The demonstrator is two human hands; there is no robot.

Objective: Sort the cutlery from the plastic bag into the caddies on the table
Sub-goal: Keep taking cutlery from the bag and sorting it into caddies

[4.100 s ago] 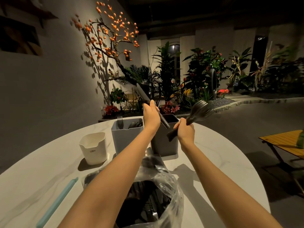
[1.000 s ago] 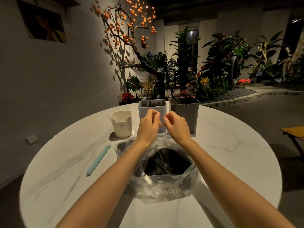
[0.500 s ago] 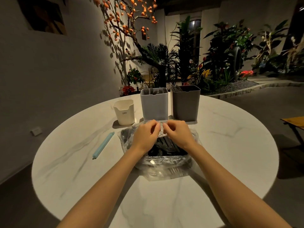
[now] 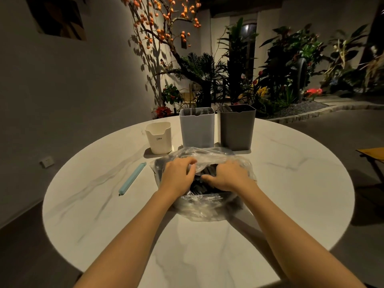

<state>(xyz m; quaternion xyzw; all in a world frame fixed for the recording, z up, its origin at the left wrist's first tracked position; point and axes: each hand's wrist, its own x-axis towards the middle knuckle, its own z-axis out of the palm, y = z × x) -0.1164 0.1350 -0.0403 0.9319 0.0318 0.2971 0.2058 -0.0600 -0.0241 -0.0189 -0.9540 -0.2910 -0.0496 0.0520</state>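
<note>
Looks like the grab-another-batch step: both hands are at the mouth of the plastic bag [image 4: 204, 204] mid-table. The left hand [image 4: 178, 176] has fingers curled on the bag's film; the right hand [image 4: 227, 176] is curled down among the dark cutlery [image 4: 204, 183], though I can't tell if it's got any. Next move needs a firm grip and a lift. Light grey caddy [image 4: 197, 129] holds forks, dark caddy [image 4: 238, 129] some utensils, and I can't see inside the white cup [image 4: 159, 138].

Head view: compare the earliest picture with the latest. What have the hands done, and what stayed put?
Both hands let go of the dark cutlery held up over the caddies and came down to the plastic bag: left hand grips its film, right hand reaches in. White caddy, light grey caddy, dark grey caddy and blue clip stayed.
</note>
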